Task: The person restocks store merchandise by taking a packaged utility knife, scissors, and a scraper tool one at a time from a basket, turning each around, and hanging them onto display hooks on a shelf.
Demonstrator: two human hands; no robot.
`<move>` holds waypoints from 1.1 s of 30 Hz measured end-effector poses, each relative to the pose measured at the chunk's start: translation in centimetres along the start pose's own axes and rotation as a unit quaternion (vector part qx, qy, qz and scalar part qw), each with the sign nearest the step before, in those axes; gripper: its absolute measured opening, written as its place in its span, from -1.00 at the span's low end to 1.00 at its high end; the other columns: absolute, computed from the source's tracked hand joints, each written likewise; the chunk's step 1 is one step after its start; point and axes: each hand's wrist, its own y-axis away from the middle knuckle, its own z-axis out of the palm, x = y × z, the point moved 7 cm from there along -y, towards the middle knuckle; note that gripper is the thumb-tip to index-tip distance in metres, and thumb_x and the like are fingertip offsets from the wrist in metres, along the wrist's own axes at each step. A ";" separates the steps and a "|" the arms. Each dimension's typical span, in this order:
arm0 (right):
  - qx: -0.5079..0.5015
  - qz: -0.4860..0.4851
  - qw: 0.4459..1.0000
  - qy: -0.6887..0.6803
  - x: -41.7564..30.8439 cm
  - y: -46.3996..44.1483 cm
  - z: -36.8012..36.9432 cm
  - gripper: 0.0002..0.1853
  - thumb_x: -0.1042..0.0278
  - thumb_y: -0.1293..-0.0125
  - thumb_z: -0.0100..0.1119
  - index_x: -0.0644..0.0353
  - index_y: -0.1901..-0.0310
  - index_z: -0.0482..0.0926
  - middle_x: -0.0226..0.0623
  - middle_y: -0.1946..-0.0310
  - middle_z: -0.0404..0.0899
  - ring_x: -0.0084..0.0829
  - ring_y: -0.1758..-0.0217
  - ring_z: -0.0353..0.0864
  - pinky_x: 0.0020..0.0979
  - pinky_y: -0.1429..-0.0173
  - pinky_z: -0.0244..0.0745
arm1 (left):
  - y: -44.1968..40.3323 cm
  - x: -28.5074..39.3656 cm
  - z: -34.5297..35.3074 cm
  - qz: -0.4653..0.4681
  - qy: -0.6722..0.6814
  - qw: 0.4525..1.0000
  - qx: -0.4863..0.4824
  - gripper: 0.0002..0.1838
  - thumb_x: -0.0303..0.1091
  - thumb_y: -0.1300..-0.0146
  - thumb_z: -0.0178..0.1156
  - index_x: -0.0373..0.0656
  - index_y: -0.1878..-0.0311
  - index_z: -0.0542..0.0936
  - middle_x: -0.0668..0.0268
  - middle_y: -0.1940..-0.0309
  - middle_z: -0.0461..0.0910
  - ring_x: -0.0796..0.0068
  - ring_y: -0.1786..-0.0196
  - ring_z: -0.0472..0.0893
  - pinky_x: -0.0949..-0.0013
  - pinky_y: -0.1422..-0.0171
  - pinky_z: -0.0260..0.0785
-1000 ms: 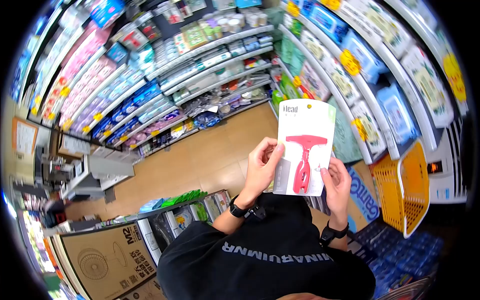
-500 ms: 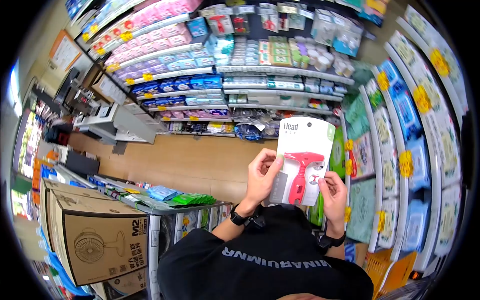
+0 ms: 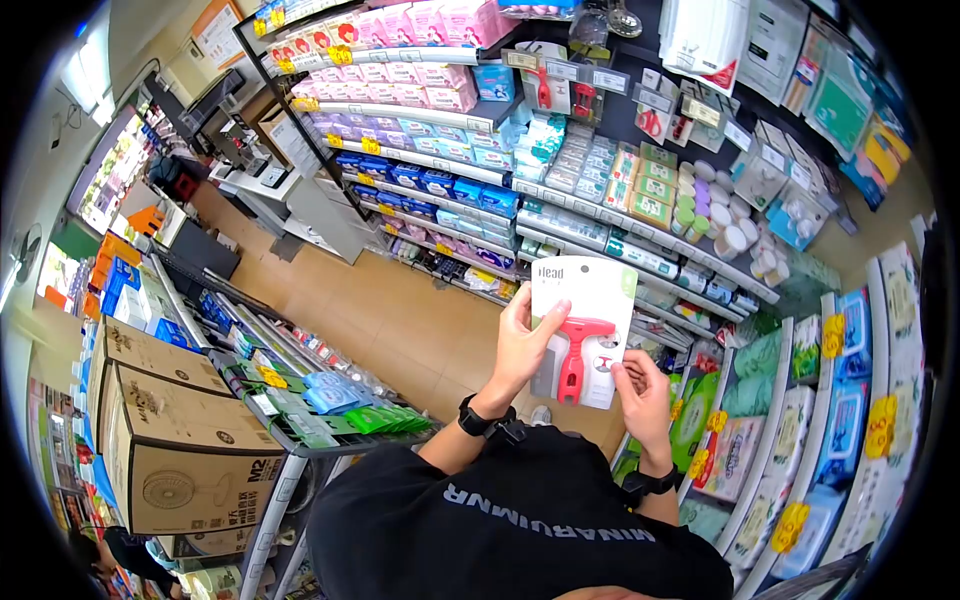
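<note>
A white blister card (image 3: 602, 290) with a red T-shaped tool (image 3: 575, 365) on it is held up in front of my chest. The tool's exact kind is unclear to me. My left hand (image 3: 525, 343) grips the card's left edge, its thumb lying across the front near the tool's head. On the lower right edge, my right hand (image 3: 643, 395) pinches the card between thumb and fingers. Both wrists wear black bands. Beyond the card stand shelves of packaged goods (image 3: 655, 190), with similar red tools on cards (image 3: 543, 88) hanging above.
Shelves with packs of wipes (image 3: 845, 345) rise close on my right. To the left are stacked fan cartons (image 3: 190, 440) and a low shelf with green packets (image 3: 388, 418). A tiled floor (image 3: 350, 310) runs ahead toward a counter (image 3: 290, 205). Another person (image 3: 135, 555) is at the lower left.
The view has turned and tilted, so the shelves ahead now slant and appear larger. The card sits slightly left and lower in view, still in both hands. A person now shows at lower left.
</note>
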 end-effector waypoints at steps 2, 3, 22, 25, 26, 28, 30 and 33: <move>-0.009 0.000 1.000 0.002 0.2 -1.8 0.1 -0.89 0.56 -0.40 0.18 0.44 0.12 0.57 -0.20 0.24 0.73 -0.57 0.16 0.68 -0.51 -0.01 0.54 | -1.6 -0.7 -0.1 -0.020 0.010 1.000 0.005 -0.64 -0.44 -0.39 0.25 -0.36 -0.18 0.49 0.23 -0.05 0.62 0.55 -0.09 0.57 0.41 -0.24 0.39; -0.013 0.002 1.000 0.003 0.4 -2.5 0.1 -0.89 0.56 -0.40 0.18 0.44 0.13 0.58 -0.20 0.24 0.73 -0.57 0.17 0.68 -0.52 -0.01 0.54 | -2.2 -0.8 -0.2 -0.016 0.006 1.000 0.012 -0.64 -0.45 -0.38 0.26 -0.36 -0.18 0.49 0.23 -0.04 0.63 0.55 -0.07 0.58 0.42 -0.21 0.41; -0.046 -0.055 0.992 0.105 1.2 -22.2 6.3 -0.90 0.51 -0.39 0.20 0.40 0.21 0.57 -0.18 0.35 0.72 -0.54 0.29 0.68 -0.48 0.14 0.52 | -22.2 -3.1 -6.4 0.029 -0.038 0.994 0.101 -0.72 -0.42 -0.21 0.45 -0.26 0.18 0.52 0.28 0.32 0.67 0.62 0.28 0.64 0.51 0.20 0.51; -0.031 -0.055 0.991 0.114 2.3 -26.5 7.3 -0.88 0.50 -0.41 0.19 0.40 0.20 0.56 -0.19 0.36 0.71 -0.57 0.29 0.66 -0.49 0.15 0.51 | -26.8 -3.1 -7.4 0.032 -0.054 0.994 0.088 -0.71 -0.41 -0.22 0.45 -0.28 0.18 0.50 0.28 0.32 0.66 0.61 0.28 0.65 0.49 0.21 0.52; -0.027 -0.054 0.992 0.115 2.6 -27.8 7.8 -0.88 0.50 -0.41 0.19 0.40 0.20 0.56 -0.19 0.36 0.71 -0.57 0.29 0.66 -0.49 0.15 0.51 | -28.3 -3.1 -7.6 0.023 -0.044 0.995 0.087 -0.70 -0.40 -0.22 0.45 -0.28 0.17 0.50 0.28 0.32 0.66 0.60 0.28 0.65 0.49 0.22 0.52; -0.022 -0.049 0.994 0.094 2.8 -30.5 8.7 -0.88 0.49 -0.42 0.17 0.40 0.21 0.54 -0.18 0.36 0.71 -0.59 0.30 0.65 -0.48 0.16 0.51 | -31.0 -3.4 -8.3 0.018 -0.038 0.996 0.084 -0.70 -0.37 -0.24 0.44 -0.28 0.17 0.50 0.28 0.33 0.66 0.61 0.30 0.64 0.49 0.28 0.50; -0.013 -0.049 0.995 0.090 3.1 -32.8 9.5 -0.89 0.50 -0.44 0.16 0.40 0.22 0.52 -0.26 0.37 0.68 -0.66 0.29 0.57 -0.52 0.16 0.47 | -33.6 -3.9 -9.2 0.021 -0.057 0.995 0.074 -0.70 -0.35 -0.24 0.44 -0.27 0.17 0.50 0.28 0.35 0.66 0.62 0.32 0.63 0.49 0.29 0.49; 0.008 -0.052 0.994 0.092 4.0 -35.9 10.5 -0.88 0.51 -0.45 0.15 0.39 0.24 0.49 -0.36 0.40 0.63 -0.73 0.29 0.48 -0.58 0.17 0.42 | -37.3 -3.7 -9.8 0.020 -0.097 0.994 0.056 -0.69 -0.32 -0.24 0.45 -0.27 0.20 0.50 0.29 0.38 0.65 0.63 0.34 0.62 0.49 0.31 0.47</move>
